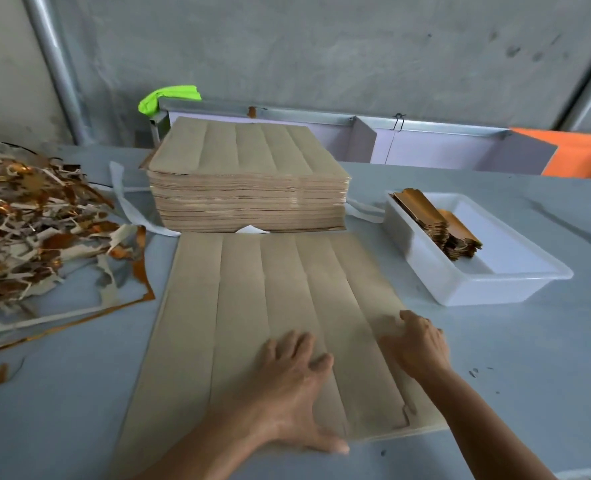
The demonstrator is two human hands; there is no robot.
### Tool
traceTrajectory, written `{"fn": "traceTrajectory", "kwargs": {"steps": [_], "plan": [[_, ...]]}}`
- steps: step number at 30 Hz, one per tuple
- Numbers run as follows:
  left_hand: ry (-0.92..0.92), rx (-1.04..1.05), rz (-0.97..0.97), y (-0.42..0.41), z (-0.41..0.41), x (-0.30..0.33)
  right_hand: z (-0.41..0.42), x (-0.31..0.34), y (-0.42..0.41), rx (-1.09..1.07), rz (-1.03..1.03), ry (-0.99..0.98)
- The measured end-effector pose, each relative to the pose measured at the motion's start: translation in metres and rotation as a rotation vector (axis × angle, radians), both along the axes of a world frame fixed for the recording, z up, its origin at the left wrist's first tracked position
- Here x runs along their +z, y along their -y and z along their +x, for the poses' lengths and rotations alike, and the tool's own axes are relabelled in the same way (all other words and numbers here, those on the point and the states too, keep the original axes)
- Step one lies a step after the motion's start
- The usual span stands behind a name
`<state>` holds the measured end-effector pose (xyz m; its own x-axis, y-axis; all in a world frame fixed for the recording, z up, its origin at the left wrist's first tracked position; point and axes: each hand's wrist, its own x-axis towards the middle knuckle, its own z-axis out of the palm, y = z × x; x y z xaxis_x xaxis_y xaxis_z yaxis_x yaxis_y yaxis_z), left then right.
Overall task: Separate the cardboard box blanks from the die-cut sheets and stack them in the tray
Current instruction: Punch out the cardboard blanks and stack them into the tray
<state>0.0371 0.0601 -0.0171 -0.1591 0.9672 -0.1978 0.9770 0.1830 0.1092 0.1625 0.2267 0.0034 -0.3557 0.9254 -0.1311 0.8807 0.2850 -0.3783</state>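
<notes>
Grey table (494, 393): you are pressing a flat brown die-cut cardboard sheet (252, 306).
Your left hand (294, 386) is lying spread wide on it; your right hand (417, 344), fingers curled, is gripping its edge, just before the white plastic tray (488, 282).

A pale blue-grey table (546, 375) fills the lower frame, with a grey concrete wall (321, 46) behind it. At the left edge lies a loose heap of torn brown, gold and white scrap trimmings (27, 220), with thin strips trailing from it toward the lower left. In the upper left a metal pipe (55, 64) runs up the wall, a bright green cloth (167, 97) sits just above centre on a metal rail (321, 116), and an orange panel (581, 152) shows at the right edge.
</notes>
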Motion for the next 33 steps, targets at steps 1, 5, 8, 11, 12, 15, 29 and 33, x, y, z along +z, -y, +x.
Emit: {"fn": "traceTrajectory", "kwargs": {"steps": [1, 5, 8, 11, 12, 15, 29, 33], "plan": [[0.012, -0.01, 0.006, 0.0, 0.0, 0.002, -0.002, 0.001, -0.001, -0.019, 0.007, -0.01], [0.029, -0.023, -0.047, -0.003, -0.002, 0.009, -0.007, 0.009, -0.006, -0.071, 0.062, -0.068], [0.033, -0.011, -0.143, -0.009, 0.0, 0.015, -0.003, 0.019, -0.015, -0.106, 0.121, -0.18], [0.046, -0.007, -0.178, -0.011, 0.002, 0.017, 0.007, 0.033, -0.025, -0.119, 0.131, -0.267], [0.05, -0.01, -0.17, -0.009, 0.001, 0.017, 0.009, 0.037, -0.026, -0.111, 0.103, -0.291], [0.058, -0.022, -0.124, -0.005, -0.001, 0.016, 0.009, 0.048, -0.025, -0.053, 0.023, -0.302], [0.68, 0.409, 0.351, -0.048, 0.031, 0.046, 0.023, 0.041, -0.036, -0.175, -0.817, -0.865], [0.989, 0.642, 0.32, -0.083, 0.069, 0.049, 0.022, 0.036, -0.034, -0.159, -0.807, -0.922]]}}
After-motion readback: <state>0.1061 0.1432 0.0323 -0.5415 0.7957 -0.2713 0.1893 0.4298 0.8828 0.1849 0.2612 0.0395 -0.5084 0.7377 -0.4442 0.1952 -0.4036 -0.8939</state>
